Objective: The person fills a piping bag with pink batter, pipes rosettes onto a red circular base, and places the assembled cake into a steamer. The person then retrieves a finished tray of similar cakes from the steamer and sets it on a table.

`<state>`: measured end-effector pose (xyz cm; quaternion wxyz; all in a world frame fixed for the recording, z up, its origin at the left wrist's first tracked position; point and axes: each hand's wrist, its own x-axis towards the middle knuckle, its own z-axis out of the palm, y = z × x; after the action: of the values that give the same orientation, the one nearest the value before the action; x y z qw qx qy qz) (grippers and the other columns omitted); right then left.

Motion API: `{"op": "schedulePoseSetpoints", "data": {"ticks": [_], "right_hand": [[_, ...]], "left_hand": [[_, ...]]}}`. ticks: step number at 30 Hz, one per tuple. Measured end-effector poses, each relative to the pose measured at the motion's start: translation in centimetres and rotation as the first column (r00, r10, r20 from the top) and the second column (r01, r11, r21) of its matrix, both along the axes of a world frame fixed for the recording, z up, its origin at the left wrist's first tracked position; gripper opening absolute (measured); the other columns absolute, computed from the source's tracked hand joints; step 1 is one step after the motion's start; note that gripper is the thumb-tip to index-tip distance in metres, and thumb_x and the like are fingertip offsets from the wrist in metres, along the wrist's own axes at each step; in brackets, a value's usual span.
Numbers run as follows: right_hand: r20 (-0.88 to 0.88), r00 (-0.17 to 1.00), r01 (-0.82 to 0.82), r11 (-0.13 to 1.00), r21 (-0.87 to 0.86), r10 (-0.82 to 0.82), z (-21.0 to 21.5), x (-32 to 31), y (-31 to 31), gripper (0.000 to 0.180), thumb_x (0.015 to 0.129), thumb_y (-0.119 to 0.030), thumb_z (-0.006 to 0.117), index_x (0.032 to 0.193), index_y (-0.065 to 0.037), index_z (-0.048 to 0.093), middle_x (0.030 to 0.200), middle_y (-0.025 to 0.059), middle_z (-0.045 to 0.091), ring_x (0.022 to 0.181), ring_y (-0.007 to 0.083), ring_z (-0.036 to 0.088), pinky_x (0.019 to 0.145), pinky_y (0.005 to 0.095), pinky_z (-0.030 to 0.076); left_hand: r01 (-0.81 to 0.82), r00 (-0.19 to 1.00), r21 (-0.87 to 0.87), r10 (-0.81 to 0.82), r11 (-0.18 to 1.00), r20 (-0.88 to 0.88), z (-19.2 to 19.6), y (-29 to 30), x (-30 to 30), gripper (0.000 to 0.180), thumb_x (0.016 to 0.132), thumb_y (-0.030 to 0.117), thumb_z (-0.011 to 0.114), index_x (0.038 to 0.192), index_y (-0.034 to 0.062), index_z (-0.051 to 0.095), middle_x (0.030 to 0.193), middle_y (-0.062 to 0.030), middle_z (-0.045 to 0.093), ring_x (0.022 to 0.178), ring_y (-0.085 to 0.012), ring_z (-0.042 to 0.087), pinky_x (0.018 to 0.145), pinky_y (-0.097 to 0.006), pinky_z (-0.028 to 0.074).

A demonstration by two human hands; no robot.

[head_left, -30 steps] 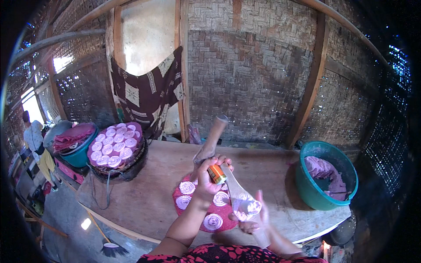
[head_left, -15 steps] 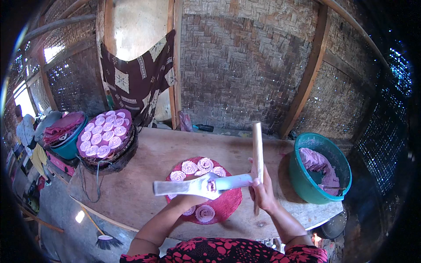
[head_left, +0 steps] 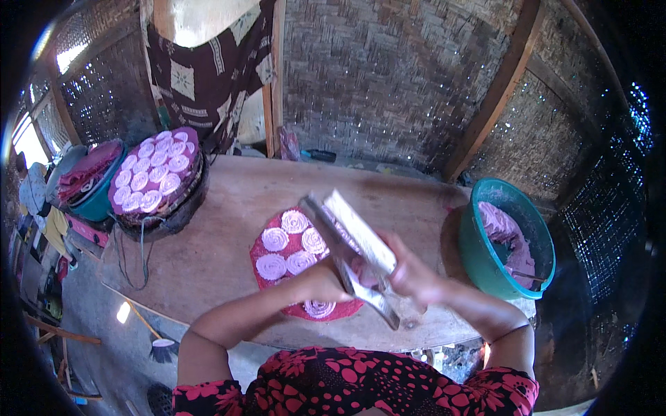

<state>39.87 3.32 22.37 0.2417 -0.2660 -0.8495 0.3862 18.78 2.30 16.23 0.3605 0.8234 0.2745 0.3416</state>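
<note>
Both of my hands are on a hand press above a round red mat (head_left: pixel 260 272) that carries several pale pink coils of squeezed-out strands (head_left: pixel 294 222). My left hand (head_left: pixel 320 281) is closed at the metal part of the press (head_left: pixel 333 239), a long flat bar tilted over the mat. A pale wooden plunger handle (head_left: pixel 361 232) lies close alongside it, with my right hand (head_left: pixel 413 270) wrapped around its lower end. Motion blurs the right hand a little. Between the hands, the press's barrel is mostly hidden.
To the right stands a green basin (head_left: pixel 468 239) holding pink dough (head_left: pixel 501 223). At the far left, a second round mat of coils (head_left: pixel 156 170) rests on a dark round container (head_left: pixel 187 215), beside a blue tub (head_left: pixel 104 204) with pink mats. All this is around a wooden table (head_left: pixel 215 277).
The press has turned from lying crosswise to a steep diagonal, its wooden handle now close beside the metal bar. My left hand has shifted right, and more coils show on the mat.
</note>
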Motion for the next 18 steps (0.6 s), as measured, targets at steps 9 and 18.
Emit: {"op": "schedulePoseSetpoints", "data": {"ticks": [9,18], "right_hand": [[-0.261,0.964,-0.264,0.332,-0.906,0.054,0.5,7.4,1.8,0.091,0.085,-0.075,0.04,0.134,0.001,0.042,0.102,0.0208,0.061,0.085,0.0237,0.064,0.069,0.0341,0.053],[0.38,0.923,0.373,0.366,-0.852,-0.055,-7.5,5.2,5.1,0.084,0.084,-0.081,0.027,0.105,-0.006,0.058,0.069,0.0084,0.06,0.057,0.0167,0.062,0.047,0.0296,0.05]], "left_hand": [[0.652,0.161,-0.103,-0.005,0.751,0.987,8.8,6.3,-2.6,0.071,0.09,0.059,0.052,0.13,0.0018,0.047,0.13,-0.018,0.053,0.122,-0.0295,0.052,0.104,-0.045,0.045],[0.636,-0.143,-0.289,0.477,0.715,0.867,-12.5,15.0,0.7,0.054,0.091,0.06,0.043,0.094,0.0076,0.055,0.082,-0.0055,0.055,0.081,-0.0242,0.056,0.086,-0.042,0.044]]}}
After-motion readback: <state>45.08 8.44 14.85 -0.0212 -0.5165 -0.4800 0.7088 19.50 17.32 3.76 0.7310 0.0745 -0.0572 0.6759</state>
